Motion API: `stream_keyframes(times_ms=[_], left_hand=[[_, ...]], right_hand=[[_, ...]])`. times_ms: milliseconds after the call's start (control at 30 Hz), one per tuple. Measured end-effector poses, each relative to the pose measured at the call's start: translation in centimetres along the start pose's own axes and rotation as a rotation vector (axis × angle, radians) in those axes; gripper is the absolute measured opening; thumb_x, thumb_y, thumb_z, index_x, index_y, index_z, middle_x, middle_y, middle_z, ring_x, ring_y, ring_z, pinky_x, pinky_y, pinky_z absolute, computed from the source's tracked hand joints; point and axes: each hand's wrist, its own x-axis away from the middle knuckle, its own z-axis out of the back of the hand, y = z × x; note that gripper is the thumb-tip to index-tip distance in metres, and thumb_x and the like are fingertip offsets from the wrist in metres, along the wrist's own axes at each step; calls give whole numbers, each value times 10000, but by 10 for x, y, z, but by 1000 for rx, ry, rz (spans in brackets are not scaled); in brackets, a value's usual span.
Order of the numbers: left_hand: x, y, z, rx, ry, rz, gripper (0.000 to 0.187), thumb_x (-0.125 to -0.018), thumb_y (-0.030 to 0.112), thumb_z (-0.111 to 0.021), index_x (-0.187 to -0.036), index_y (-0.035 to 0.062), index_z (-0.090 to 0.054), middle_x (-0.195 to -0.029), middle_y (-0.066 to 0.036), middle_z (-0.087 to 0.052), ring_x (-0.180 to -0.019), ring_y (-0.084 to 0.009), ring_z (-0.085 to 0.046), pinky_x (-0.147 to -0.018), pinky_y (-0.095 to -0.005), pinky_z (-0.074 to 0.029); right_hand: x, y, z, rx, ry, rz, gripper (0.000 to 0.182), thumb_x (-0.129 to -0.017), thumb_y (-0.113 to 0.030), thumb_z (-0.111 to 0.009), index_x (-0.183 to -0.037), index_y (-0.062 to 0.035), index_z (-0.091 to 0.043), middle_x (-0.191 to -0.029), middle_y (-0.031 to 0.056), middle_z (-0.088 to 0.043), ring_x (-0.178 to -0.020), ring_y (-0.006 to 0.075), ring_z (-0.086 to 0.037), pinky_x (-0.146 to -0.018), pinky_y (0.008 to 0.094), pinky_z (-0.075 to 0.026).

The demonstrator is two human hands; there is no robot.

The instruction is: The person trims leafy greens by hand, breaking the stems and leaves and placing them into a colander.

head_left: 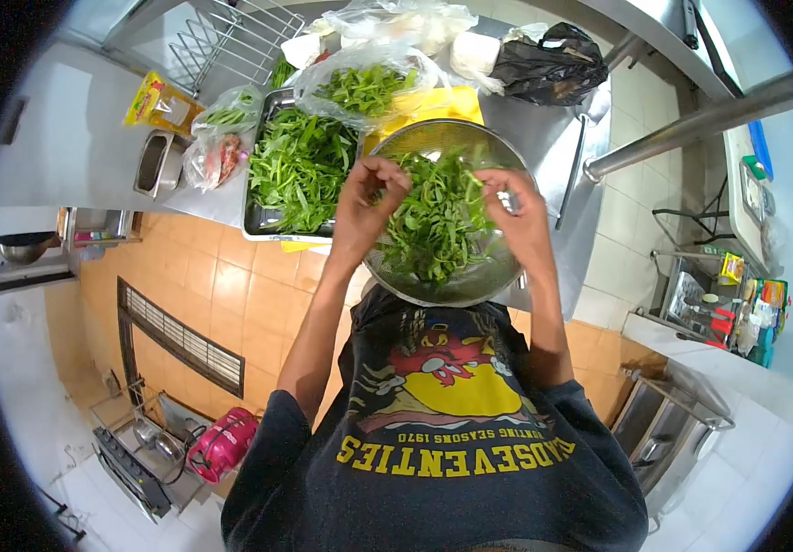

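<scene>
A round metal strainer bowl (387,269) stands at the counter's near edge, right in front of my body. Loose leafy greens (435,225) lie heaped in it. Over its left side is my left hand (371,195), its fingers curled together in a pinch; what they hold, if anything, is hidden. On the opposite side my right hand (516,207) pinches a short green stem (477,179) between thumb and fingers, above the heap. To the left, a rectangular metal tray (251,221) holds more long-leaved greens (300,170), close beside my left hand.
Behind the bowl are a clear plastic bag of greens (364,87) and a yellow sheet (433,106). A black plastic bag (553,66) lies at the back right. A small metal container (159,164) and wire rack (231,41) are left. A metal post (691,132) rises at right.
</scene>
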Motion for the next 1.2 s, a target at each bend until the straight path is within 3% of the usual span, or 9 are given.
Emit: stream_keyframes(times_ms=[133, 300, 400, 433, 533, 667, 867, 1133, 1200], left_hand=[[-17, 8, 45, 120, 172, -60, 215, -916, 57, -644, -1106, 36, -546, -942, -9, -627, -897, -83, -581, -815, -226, -461], [-39, 22, 98, -32, 428, -60, 243, -923, 63, -635, -1150, 25, -555, -999, -34, -651, -849, -78, -577, -773, -212, -454], [-52, 9, 126, -213, 383, -126, 245, -915, 65, -645, -1145, 15, -576, -1013, -42, -657, -840, -88, -595, -757, -215, -464], [-52, 10, 132, -463, 378, -87, 276, -898, 69, -668, -1160, 23, -595, -1018, -56, -660, -854, -103, -597, -739, -225, -469], [-49, 5, 131, -1048, 377, -441, 321, -891, 92, -685, -1194, 38, -593, -1027, -61, -663, -862, -118, -585, -739, -242, -468], [-30, 8, 77, -540, 221, -94, 283, -899, 116, -673, -1167, 40, -620, -1008, -54, -675, -908, -134, -602, -783, -287, -487], [-13, -3, -2, -206, -137, 53, 287, -877, 146, -707, -1138, 37, -661, -970, -49, -698, -889, -120, -631, -835, -276, -487], [-8, 9, -26, -215, -188, 94, 223, -872, 147, -714, -1049, 15, -683, -934, -43, -701, -894, -106, -633, -816, -260, -484], [-7, 3, -22, -160, -158, 122, 195, -886, 141, -702, -1027, 9, -675, -921, -33, -697, -892, -105, -631, -808, -251, -482]], right_hand=[[0, 7, 12, -82, 71, -118, 244, -882, -15, -619, -1105, -92, -683, -909, 10, -621, -891, 122, -555, -848, 261, -447], [2, 11, 11, -145, 60, -176, 197, -900, -56, -625, -1089, -56, -680, -917, 17, -626, -887, 112, -539, -848, 252, -433], [-1, 12, 5, -154, 29, -157, 200, -904, -66, -625, -1097, -55, -677, -926, 19, -633, -887, 109, -545, -845, 256, -434], [-1, 12, 4, -159, 21, -162, 203, -904, -66, -625, -1100, -55, -676, -932, 20, -637, -891, 108, -548, -846, 257, -436], [1, 9, 3, -198, 15, -193, 211, -904, -64, -627, -1109, -54, -674, -957, 26, -654, -908, 107, -561, -845, 257, -442], [-1, 10, 1, -241, -2, -193, 214, -901, -64, -635, -1111, -48, -675, -986, 26, -676, -925, 102, -576, -845, 250, -448], [-2, 9, -6, -243, -50, -138, 180, -895, -68, -647, -1067, -34, -686, -979, 25, -685, -907, 105, -591, -850, 256, -458], [0, 2, -10, -294, -98, -186, 172, -885, -67, -660, -1054, -39, -679, -1019, 35, -681, -987, 128, -592, -894, 286, -453], [0, 3, -13, -191, 12, -63, 181, -867, -73, -679, -1047, -51, -680, -1018, 45, -677, -1020, 157, -585, -913, 308, -440]])
